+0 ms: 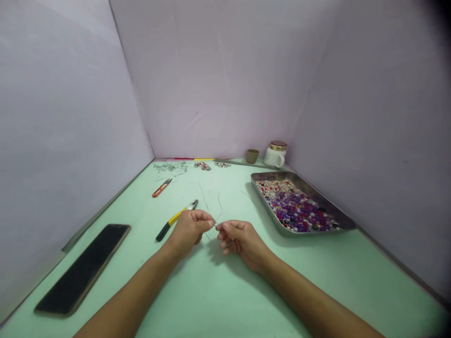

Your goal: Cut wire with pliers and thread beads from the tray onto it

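left hand (192,230) and right hand (243,239) both pinch a small pale bead (216,225) between fingertips, thin wire (204,197) apparently attached. from here i'd call it early: one bead visible, most left to do. two beaded clusters (202,165) at back look finished. bead sits between the hands, above the table (211,291).

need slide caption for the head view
Left hand and right hand meet at a small pale piece, between pliers and a tray of beads.
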`<act>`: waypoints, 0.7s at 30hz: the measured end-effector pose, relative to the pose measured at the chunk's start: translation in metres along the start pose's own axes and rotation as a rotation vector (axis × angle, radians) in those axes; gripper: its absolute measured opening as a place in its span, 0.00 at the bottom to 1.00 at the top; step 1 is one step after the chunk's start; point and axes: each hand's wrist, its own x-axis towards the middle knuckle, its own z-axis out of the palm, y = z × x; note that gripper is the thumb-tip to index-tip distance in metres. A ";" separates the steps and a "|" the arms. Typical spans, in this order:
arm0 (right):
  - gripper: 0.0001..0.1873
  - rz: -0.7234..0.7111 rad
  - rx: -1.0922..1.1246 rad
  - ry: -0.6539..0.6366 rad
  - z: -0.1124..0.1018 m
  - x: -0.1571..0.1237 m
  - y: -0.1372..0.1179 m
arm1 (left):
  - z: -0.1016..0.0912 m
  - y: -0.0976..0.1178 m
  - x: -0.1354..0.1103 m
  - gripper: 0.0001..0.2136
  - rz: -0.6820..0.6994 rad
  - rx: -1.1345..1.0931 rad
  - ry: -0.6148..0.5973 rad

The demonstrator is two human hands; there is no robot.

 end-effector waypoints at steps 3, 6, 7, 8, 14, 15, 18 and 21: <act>0.16 -0.026 -0.017 -0.004 0.002 -0.001 0.002 | 0.003 -0.003 0.001 0.05 0.021 0.035 0.008; 0.17 -0.023 -0.019 -0.004 0.002 -0.001 0.004 | 0.007 -0.005 0.001 0.04 0.055 0.052 0.011; 0.17 -0.020 -0.020 -0.004 0.002 -0.001 0.004 | 0.008 -0.005 0.000 0.04 0.065 0.065 0.010; 0.17 -0.016 -0.020 -0.004 0.002 -0.001 0.004 | 0.008 -0.005 0.000 0.04 0.071 0.083 0.010; 0.16 -0.015 -0.041 -0.020 0.002 0.000 0.003 | 0.009 -0.002 -0.004 0.04 0.111 0.168 -0.008; 0.16 -0.022 -0.051 -0.018 0.002 0.000 0.003 | 0.009 -0.002 -0.004 0.04 0.115 0.179 -0.007; 0.15 -0.035 -0.068 -0.014 0.001 0.000 0.002 | 0.009 -0.001 -0.005 0.05 0.128 0.206 -0.013; 0.15 -0.062 -0.051 -0.023 0.001 0.000 0.001 | 0.008 -0.001 -0.005 0.05 0.182 0.202 -0.045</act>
